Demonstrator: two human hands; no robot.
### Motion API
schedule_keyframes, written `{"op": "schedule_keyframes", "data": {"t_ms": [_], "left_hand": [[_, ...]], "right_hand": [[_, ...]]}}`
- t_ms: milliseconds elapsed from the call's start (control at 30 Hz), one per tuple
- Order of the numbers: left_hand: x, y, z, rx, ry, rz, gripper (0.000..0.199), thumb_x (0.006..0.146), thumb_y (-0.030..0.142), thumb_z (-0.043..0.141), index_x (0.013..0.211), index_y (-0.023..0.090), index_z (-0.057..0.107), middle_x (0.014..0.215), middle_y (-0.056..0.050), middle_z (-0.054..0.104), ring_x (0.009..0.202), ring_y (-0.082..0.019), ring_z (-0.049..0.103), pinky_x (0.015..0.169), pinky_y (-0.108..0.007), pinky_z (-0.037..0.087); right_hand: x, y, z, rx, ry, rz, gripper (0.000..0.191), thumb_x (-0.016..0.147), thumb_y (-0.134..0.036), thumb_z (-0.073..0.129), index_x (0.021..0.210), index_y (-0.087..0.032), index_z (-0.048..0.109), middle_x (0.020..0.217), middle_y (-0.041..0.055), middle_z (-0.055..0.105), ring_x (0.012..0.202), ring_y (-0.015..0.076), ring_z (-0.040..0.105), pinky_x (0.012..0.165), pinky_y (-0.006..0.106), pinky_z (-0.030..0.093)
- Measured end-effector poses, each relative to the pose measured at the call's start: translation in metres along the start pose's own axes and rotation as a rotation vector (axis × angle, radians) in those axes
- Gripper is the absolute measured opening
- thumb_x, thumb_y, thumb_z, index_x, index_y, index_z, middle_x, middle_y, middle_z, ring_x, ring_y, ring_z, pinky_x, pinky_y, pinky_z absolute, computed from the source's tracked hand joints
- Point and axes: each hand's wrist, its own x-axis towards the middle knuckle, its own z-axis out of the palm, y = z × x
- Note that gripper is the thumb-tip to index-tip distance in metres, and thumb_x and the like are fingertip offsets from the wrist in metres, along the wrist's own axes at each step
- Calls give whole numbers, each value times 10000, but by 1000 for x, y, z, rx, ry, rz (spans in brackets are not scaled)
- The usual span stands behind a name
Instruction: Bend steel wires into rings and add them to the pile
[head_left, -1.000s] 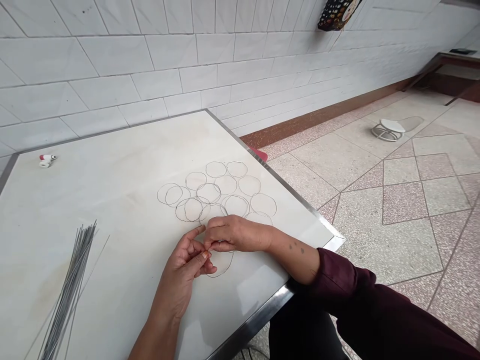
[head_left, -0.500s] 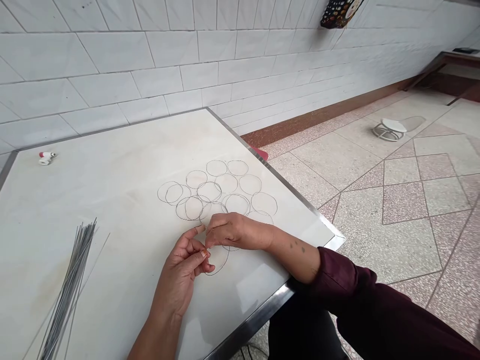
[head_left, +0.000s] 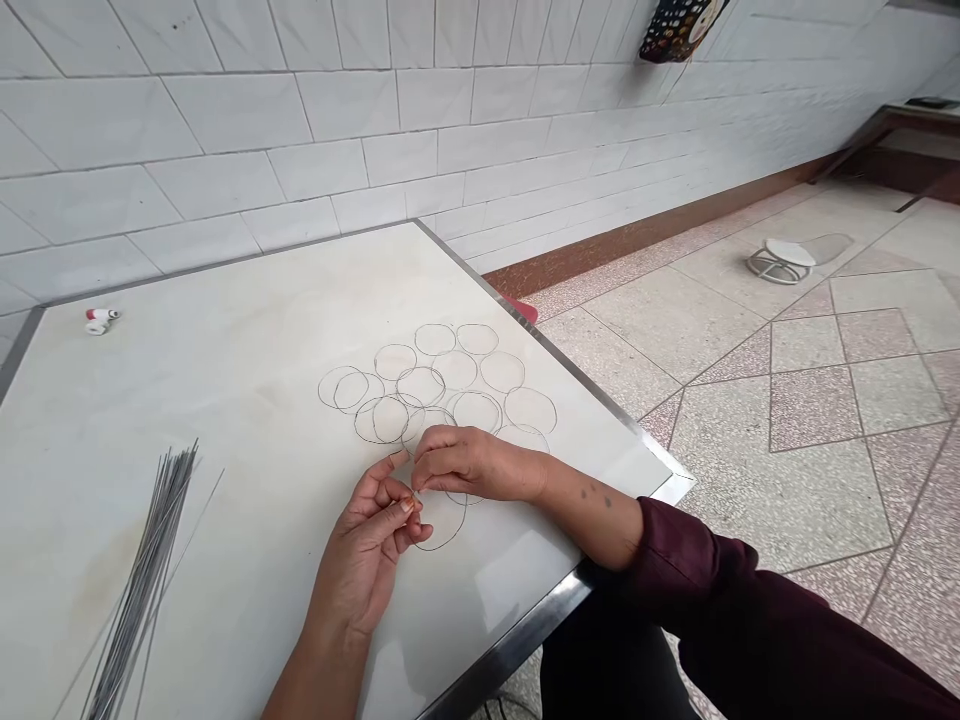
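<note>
A thin wire ring (head_left: 453, 541) hangs from the fingers of both hands over the near part of the table. My left hand (head_left: 375, 530) pinches the wire between thumb and forefinger side, palm turned up. Just above and to the right, my right hand (head_left: 472, 462) has its thumb and fingers closed on the same wire; the very ends are hidden by the fingertips. Beyond the hands lie several wire rings (head_left: 420, 368), many overlapping. At the left rests a bundle of straight grey wires (head_left: 150, 570).
The white table (head_left: 255, 330) has a metal edge (head_left: 592, 385) on its right. A small red-and-white object (head_left: 101, 315) lies near its far left corner. Tiled wall (head_left: 315, 105) stands behind. A low white stool (head_left: 784, 258) is on the floor at right.
The view has shifted slightly. Both hands stay nearly in place, pinching the wire; the ring between them shows a little wider to the right.
</note>
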Motion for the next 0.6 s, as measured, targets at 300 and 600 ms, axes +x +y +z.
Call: {"op": "schedule_keyframes", "data": {"t_ms": [300, 600], "left_hand": [[5, -8, 0, -51, -30, -9, 479, 720, 164, 759, 1180, 238, 646, 752, 44, 546, 594, -86, 521, 639, -260, 538], [5, -6, 1, -221, 37, 54, 468, 773, 117, 728, 1208, 268, 649, 794, 37, 557, 698, -83, 549, 814, -306, 572]], "right_hand": [[0, 1, 1, 39, -8, -44, 166, 979, -241, 551, 932, -160, 688, 855, 42, 607, 848, 138, 580, 751, 256, 523], [2, -4, -4, 122, 50, 215, 318, 883, -312, 683, 1164, -195, 589, 986, 37, 565, 767, 114, 559, 636, 227, 530]]}}
